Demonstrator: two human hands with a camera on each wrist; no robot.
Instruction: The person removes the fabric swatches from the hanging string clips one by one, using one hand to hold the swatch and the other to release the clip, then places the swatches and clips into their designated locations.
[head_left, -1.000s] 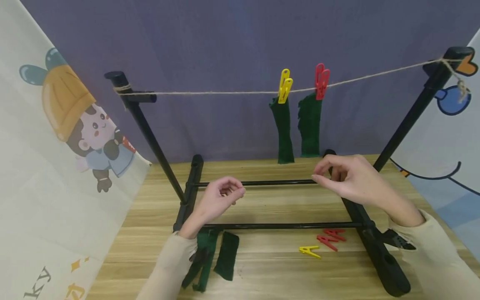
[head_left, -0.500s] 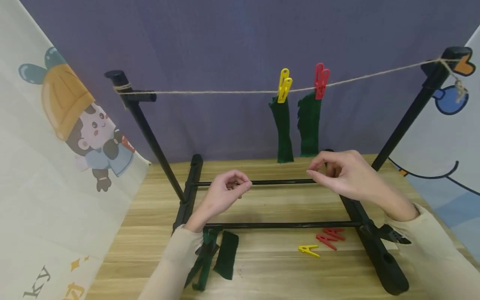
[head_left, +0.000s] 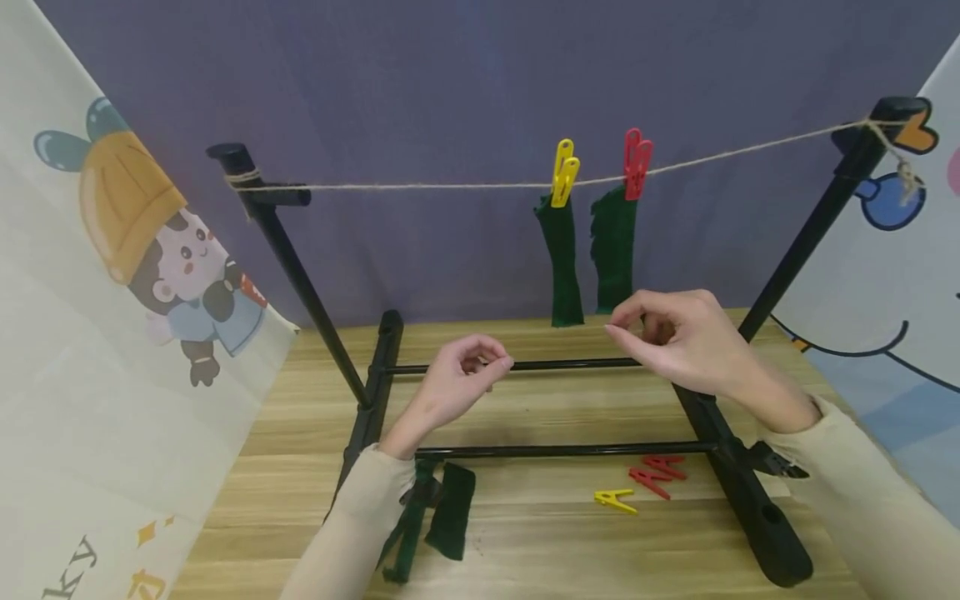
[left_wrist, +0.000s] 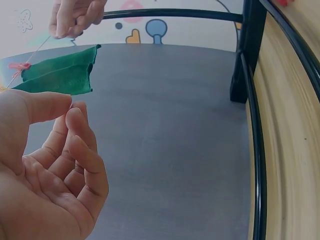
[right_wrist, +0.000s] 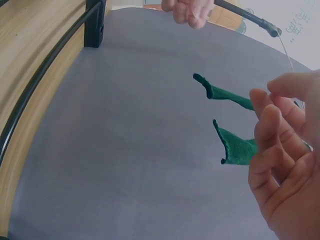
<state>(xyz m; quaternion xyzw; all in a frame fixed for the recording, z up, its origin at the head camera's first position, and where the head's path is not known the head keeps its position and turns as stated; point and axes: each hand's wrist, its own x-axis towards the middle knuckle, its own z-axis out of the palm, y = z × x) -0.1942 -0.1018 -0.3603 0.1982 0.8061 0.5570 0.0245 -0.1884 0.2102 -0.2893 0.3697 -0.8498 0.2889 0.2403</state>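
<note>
A twine line (head_left: 420, 186) carries two dark green cloth pieces. One cloth (head_left: 560, 262) hangs from a yellow clothespin (head_left: 565, 173), and to its right another cloth (head_left: 613, 250) hangs from a red clothespin (head_left: 637, 165). Below and left of them, my left hand (head_left: 465, 379) hovers with loosely curled fingers, thumb close to the index fingertip. Its wrist view shows nothing between the fingers (left_wrist: 82, 127). My right hand (head_left: 682, 346) floats just below the red-pinned cloth, also loosely curled, thumb and index tips together. Nothing shows in its grasp in the right wrist view.
Black posts (head_left: 806, 225) and lower bars (head_left: 562, 451) form the frame holding the line. Several green cloths (head_left: 452, 510) lie at front left, partly behind the left sleeve. On the wooden table (head_left: 540, 550) also lie a yellow clothespin (head_left: 615, 500) and two red clothespins (head_left: 649, 482).
My left hand has drifted up and right, and my right hand slightly up and left. The cloths and clothespins stay as they were; the view shifts slightly.
</note>
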